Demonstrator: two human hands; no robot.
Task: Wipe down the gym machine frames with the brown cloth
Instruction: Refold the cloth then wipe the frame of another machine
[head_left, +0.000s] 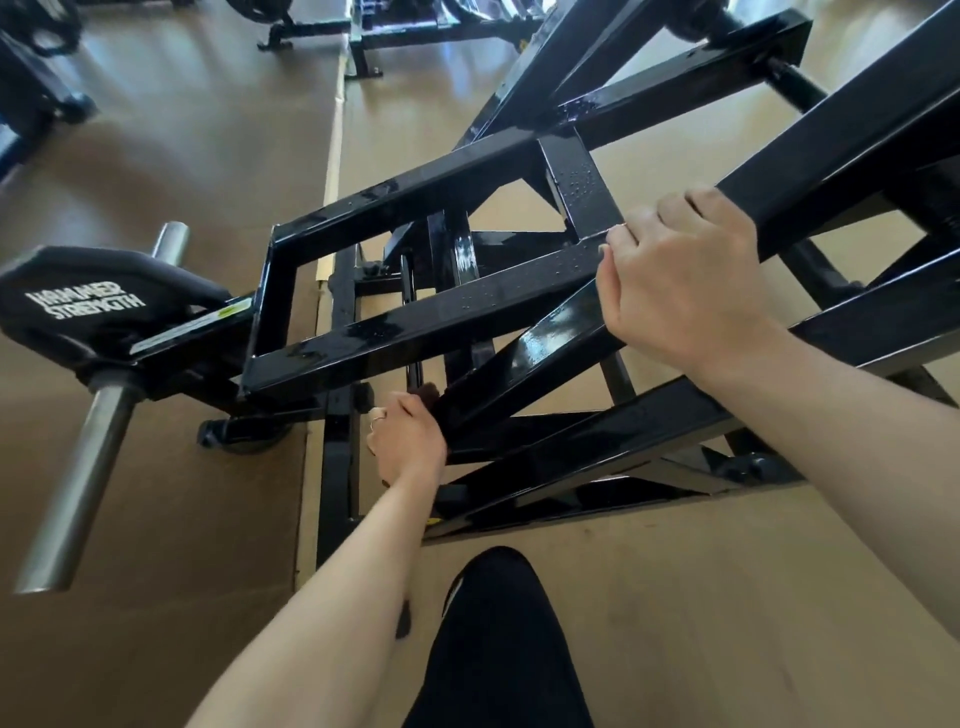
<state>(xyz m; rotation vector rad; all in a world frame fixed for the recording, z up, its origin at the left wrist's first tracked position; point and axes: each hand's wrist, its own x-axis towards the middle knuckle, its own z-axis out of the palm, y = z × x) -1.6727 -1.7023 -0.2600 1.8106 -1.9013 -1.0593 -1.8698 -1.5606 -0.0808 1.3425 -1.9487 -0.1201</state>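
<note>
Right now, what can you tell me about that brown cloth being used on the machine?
Only a small dark-brown tuft of the brown cloth shows; the rest is hidden in the left hand, which grips it. It looks soft and bunched, pressed against the lower end of a glossy black slanted frame bar, low in the machine.
</note>
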